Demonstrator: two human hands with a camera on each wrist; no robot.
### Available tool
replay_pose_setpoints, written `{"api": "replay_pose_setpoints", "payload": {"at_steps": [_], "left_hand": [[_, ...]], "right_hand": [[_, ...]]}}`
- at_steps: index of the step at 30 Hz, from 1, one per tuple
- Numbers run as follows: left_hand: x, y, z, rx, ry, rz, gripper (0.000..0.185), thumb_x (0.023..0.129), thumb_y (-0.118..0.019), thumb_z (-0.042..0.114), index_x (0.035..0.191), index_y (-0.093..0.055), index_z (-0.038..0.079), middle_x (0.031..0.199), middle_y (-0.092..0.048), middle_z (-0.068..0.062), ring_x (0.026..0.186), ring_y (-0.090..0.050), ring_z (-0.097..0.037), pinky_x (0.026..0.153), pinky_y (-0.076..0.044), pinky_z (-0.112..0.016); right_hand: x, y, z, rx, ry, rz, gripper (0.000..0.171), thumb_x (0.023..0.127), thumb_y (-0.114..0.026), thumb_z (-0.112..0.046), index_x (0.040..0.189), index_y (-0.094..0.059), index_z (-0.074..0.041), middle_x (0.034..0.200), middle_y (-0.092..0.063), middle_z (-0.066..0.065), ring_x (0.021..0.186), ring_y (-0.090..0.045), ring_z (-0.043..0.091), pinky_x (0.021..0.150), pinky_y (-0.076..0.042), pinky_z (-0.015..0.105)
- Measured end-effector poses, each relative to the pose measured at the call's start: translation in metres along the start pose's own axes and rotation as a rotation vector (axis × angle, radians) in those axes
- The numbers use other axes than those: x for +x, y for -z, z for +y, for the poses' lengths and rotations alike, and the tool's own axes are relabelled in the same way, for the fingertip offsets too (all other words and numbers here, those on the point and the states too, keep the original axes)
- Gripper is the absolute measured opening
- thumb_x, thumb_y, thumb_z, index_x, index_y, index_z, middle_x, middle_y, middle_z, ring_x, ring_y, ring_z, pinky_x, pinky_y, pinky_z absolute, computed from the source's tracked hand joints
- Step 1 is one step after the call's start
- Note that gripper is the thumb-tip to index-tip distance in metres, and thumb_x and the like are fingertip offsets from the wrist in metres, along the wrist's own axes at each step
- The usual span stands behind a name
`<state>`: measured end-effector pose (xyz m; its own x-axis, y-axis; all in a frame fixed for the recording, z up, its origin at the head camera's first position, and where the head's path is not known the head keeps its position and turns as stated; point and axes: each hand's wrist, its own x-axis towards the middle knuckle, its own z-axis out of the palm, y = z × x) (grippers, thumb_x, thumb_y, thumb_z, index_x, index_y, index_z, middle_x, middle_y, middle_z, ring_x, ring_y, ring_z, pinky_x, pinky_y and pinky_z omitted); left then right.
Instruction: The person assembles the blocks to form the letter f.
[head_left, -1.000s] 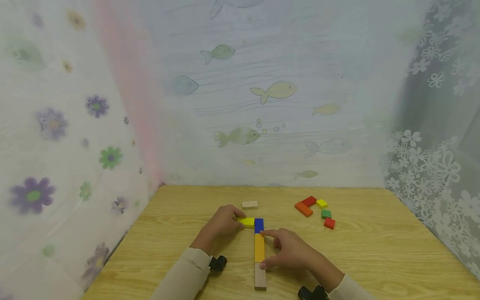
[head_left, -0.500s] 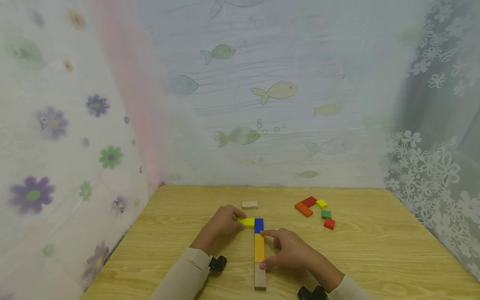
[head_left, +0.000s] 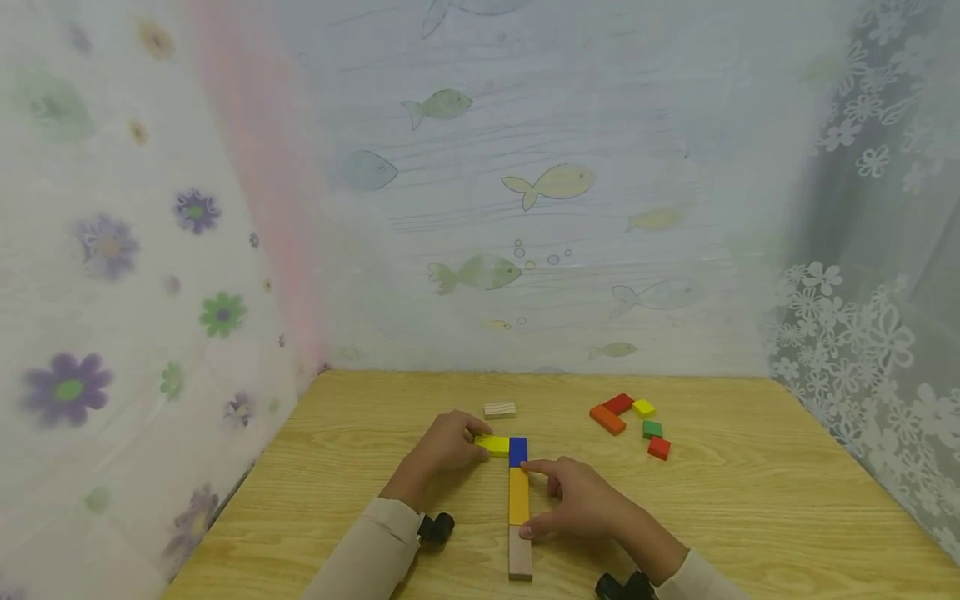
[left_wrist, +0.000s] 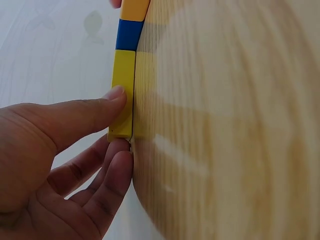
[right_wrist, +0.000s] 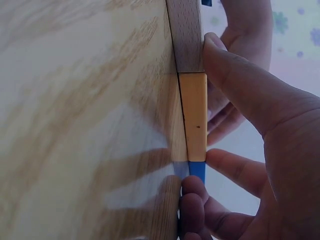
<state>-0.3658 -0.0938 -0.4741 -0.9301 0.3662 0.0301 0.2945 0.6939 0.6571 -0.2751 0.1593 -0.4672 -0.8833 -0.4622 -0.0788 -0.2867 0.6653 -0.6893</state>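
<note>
Blocks lie joined on the wooden table in the head view: a blue block [head_left: 518,451], then an orange-yellow block [head_left: 519,496] and a plain wood block [head_left: 520,557] run toward the person. A yellow block [head_left: 497,446] abuts the blue one's left side, forming a corner. My left hand [head_left: 450,442] pinches this yellow block at its outer end; in the left wrist view its thumb presses the long yellow face [left_wrist: 123,70]. Spanning the orange-yellow block, my right hand [head_left: 581,500] touches the row, index finger near the blue joint and thumb on the plain wood block's near-joint edge.
A striped wood block [head_left: 499,410] lies behind the left hand. At the back right are an orange block [head_left: 607,419], a long red block [head_left: 618,403], a small yellow block [head_left: 643,408], a green block [head_left: 652,429] and a small red block [head_left: 659,447]. Patterned curtains surround the table [head_left: 360,408].
</note>
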Motion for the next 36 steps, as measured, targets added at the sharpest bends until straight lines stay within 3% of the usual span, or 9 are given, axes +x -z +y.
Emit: {"api": "replay_pose_setpoints", "payload": {"at_steps": [7,14,18,29,36], "left_hand": [[-0.001,0.002,-0.010,-0.076,0.022,0.011,0.048,0.083,-0.088,0.016,0.128,-0.073,0.011,0.119,-0.069,-0.007,0.106,-0.066,-0.024,0.092,-0.058,-0.044],[-0.005,0.007,-0.024,-0.271,0.042,-0.022,0.050,0.084,-0.087,0.016,0.131,-0.070,0.009,0.119,-0.070,-0.005,0.105,-0.066,-0.020,0.095,-0.057,-0.042],[-0.007,0.010,-0.028,-0.333,0.029,-0.039,0.049,0.086,-0.085,0.015,0.131,-0.070,0.004,0.119,-0.072,-0.007,0.102,-0.067,-0.018,0.094,-0.057,-0.040],[-0.005,0.011,-0.029,-0.361,0.014,-0.046,0.037,0.089,-0.082,0.011,0.124,-0.074,0.002,0.111,-0.076,-0.007,0.094,-0.070,-0.016,0.091,-0.058,-0.039],[-0.007,0.011,-0.028,-0.351,0.041,-0.027,0.035,0.088,-0.082,0.010,0.122,-0.076,0.003,0.107,-0.076,-0.007,0.093,-0.069,-0.016,0.087,-0.058,-0.038]], "right_hand": [[0.000,0.000,0.001,0.001,0.002,0.000,0.087,0.074,-0.091,-0.052,0.149,-0.057,-0.025,0.094,-0.059,0.005,0.078,-0.049,0.017,0.060,-0.038,0.029],[-0.001,0.000,0.002,-0.008,0.003,0.005,0.089,0.074,-0.091,-0.053,0.150,-0.057,-0.024,0.095,-0.059,0.004,0.080,-0.050,0.018,0.062,-0.039,0.029],[-0.001,0.001,0.002,-0.016,0.006,0.003,0.089,0.074,-0.091,-0.053,0.150,-0.056,-0.024,0.095,-0.058,0.003,0.081,-0.050,0.018,0.062,-0.039,0.029],[-0.001,0.000,0.003,-0.021,0.003,0.004,0.090,0.074,-0.091,-0.054,0.151,-0.055,-0.023,0.095,-0.058,0.003,0.080,-0.050,0.018,0.062,-0.040,0.030],[-0.001,0.000,0.002,-0.019,0.005,-0.004,0.090,0.075,-0.090,-0.054,0.152,-0.054,-0.024,0.096,-0.059,0.003,0.082,-0.051,0.018,0.063,-0.041,0.030]]}}
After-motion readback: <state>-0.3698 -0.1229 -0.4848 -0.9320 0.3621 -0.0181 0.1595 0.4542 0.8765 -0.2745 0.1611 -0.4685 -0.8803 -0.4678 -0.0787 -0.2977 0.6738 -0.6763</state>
